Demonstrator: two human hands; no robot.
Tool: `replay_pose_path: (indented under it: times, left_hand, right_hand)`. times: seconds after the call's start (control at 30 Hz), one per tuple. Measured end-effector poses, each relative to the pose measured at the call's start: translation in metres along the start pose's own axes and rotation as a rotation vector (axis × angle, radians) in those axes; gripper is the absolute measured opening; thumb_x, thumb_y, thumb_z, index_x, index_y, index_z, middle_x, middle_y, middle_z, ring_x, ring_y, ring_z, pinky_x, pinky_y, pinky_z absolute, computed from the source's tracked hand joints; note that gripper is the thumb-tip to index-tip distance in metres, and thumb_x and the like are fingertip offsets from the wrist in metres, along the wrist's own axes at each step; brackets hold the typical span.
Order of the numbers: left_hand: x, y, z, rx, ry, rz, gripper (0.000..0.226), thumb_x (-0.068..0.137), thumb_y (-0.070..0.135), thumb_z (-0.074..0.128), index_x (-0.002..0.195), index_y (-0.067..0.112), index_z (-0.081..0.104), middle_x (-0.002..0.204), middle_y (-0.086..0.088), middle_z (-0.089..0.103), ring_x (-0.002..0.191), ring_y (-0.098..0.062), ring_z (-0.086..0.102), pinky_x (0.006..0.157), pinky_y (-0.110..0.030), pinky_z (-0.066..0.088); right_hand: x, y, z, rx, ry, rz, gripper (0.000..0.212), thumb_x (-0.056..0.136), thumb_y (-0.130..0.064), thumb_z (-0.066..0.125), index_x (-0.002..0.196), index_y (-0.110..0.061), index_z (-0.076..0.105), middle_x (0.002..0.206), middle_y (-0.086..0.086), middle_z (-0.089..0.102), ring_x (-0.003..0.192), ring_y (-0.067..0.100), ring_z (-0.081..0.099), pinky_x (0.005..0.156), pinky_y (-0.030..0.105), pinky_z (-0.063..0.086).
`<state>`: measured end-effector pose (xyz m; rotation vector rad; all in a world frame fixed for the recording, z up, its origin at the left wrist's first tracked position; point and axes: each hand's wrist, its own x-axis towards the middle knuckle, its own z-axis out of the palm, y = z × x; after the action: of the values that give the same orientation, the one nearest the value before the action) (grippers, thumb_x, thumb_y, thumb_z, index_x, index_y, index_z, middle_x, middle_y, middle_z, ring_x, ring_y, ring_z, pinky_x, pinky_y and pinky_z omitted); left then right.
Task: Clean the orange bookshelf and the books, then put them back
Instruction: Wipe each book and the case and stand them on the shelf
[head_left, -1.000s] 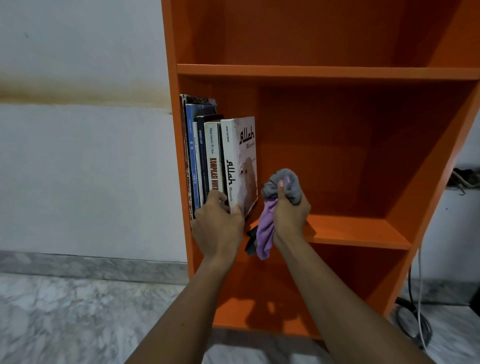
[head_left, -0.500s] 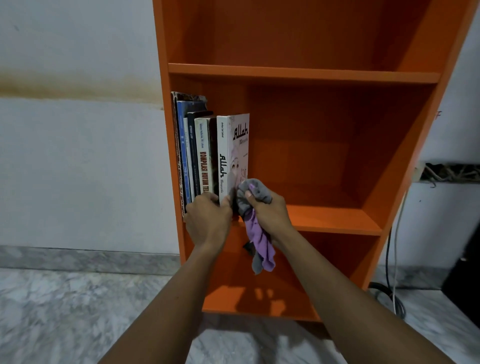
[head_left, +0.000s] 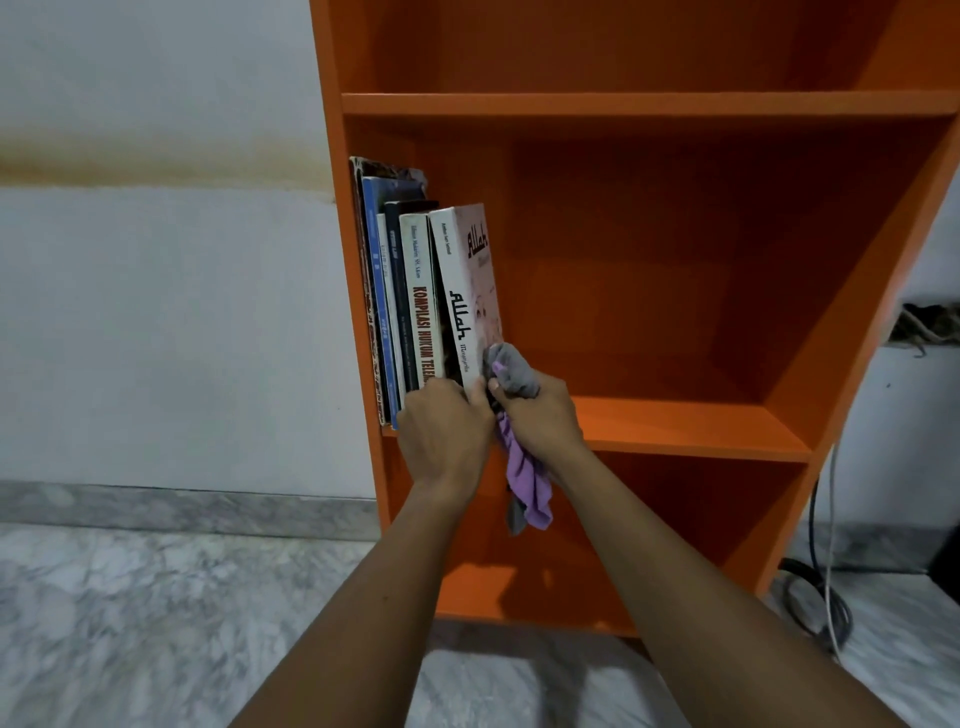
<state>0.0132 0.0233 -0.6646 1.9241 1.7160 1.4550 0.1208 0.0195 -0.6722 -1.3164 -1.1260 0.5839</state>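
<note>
Both forearms reach forward from the bottom of the view and meet at the front edge of the middle shelf. My left hand (head_left: 447, 431) is curled round the lower end of the white book (head_left: 465, 291), knuckles towards me, and covers the foot of its spine and of the cream spine next to it. My right hand (head_left: 540, 415) is clenched on the cloth (head_left: 527, 483). The cloth's grey bunch is pressed against the bottom corner of the white book's front cover, and its purple tail hangs down below my wrist in front of the lower compartment.

That white book is the rightmost of a row of books (head_left: 400, 291) standing upright at the left end of the middle shelf, the outermost one against the side panel. Their spines face me: a patterned dark one, a blue one, a black one, then the cream one with red lettering.

Behind them is the orange bookshelf (head_left: 675, 431), which stands on the grey marble floor (head_left: 130, 623) with its back to the pale wall (head_left: 156, 312). To its right, cables (head_left: 826, 597) run down the wall and coil on the floor.
</note>
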Motion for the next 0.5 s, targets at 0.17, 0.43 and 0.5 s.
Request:
replay_pose_path:
  times: [0.17, 0.43, 0.5]
  left_hand:
    - [0.002, -0.005, -0.005, 0.005, -0.032, -0.002, 0.045, 0.096, 0.047, 0.060, 0.065, 0.015, 0.069, 0.057, 0.003, 0.061, 0.051, -0.012, 0.058, 0.042, -0.020, 0.030]
    - [-0.012, 0.003, -0.021, 0.187, -0.052, 0.126, 0.031, 0.094, 0.042, 0.062, 0.089, 0.015, 0.077, 0.079, 0.001, 0.073, 0.066, -0.018, 0.064, 0.057, -0.027, 0.049]
    - [-0.026, 0.012, -0.033, 0.223, -0.076, 0.173, 0.032, 0.092, 0.045, 0.062, 0.099, 0.017, 0.076, 0.091, -0.002, 0.075, 0.076, -0.021, 0.066, 0.063, -0.029, 0.049]
  right_hand:
    - [0.001, -0.002, 0.001, 0.032, 0.035, 0.040, 0.014, 0.093, -0.032, 0.073, 0.086, -0.020, 0.075, 0.095, 0.018, 0.076, 0.098, 0.039, 0.070, 0.085, 0.059, 0.056]
    - [-0.007, -0.010, -0.019, 0.340, 0.394, 0.232, 0.022, 0.090, -0.038, 0.076, 0.093, -0.018, 0.069, 0.097, 0.009, 0.076, 0.086, 0.023, 0.073, 0.078, 0.039, 0.061]
    - [-0.017, -0.021, -0.038, 0.386, 0.470, 0.242, 0.035, 0.089, -0.040, 0.076, 0.109, -0.012, 0.068, 0.103, 0.009, 0.075, 0.086, 0.023, 0.073, 0.075, 0.035, 0.059]
